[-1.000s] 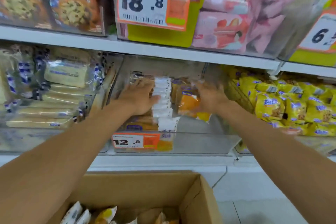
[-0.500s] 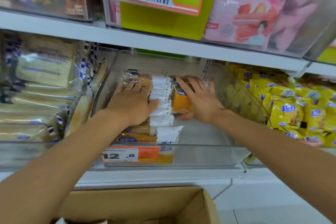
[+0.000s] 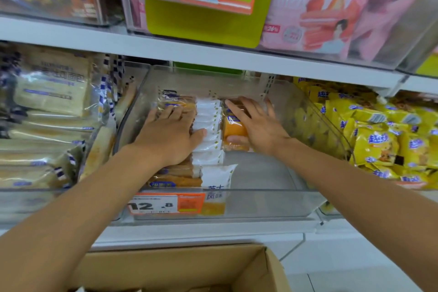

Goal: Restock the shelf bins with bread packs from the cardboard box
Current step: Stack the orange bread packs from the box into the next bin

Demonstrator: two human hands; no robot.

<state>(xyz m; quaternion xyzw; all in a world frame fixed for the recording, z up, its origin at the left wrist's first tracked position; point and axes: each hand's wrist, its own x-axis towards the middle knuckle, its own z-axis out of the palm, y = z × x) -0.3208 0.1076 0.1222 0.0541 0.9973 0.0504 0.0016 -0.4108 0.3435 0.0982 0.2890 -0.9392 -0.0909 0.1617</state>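
Observation:
A clear plastic shelf bin on the middle shelf holds a row of bread packs with white ends, standing along its left side. My left hand lies flat on that row, fingers straight, pressing it leftward. Beside the row at the back of the bin, my right hand holds an orange bread pack, fingers over its top and thumb under its near edge. The cardboard box stands below the shelf; its contents are almost out of view.
The bin's right half has a bare floor. A bin of pale sliced-bread packs sits to the left and yellow snack packs to the right. An orange 12.8 price tag hangs on the bin front. The upper shelf overhangs.
My right hand has brought the orange pack down against the back of the row. My left hand stays on the row. The view has moved closer, and the box has dropped lower in frame.

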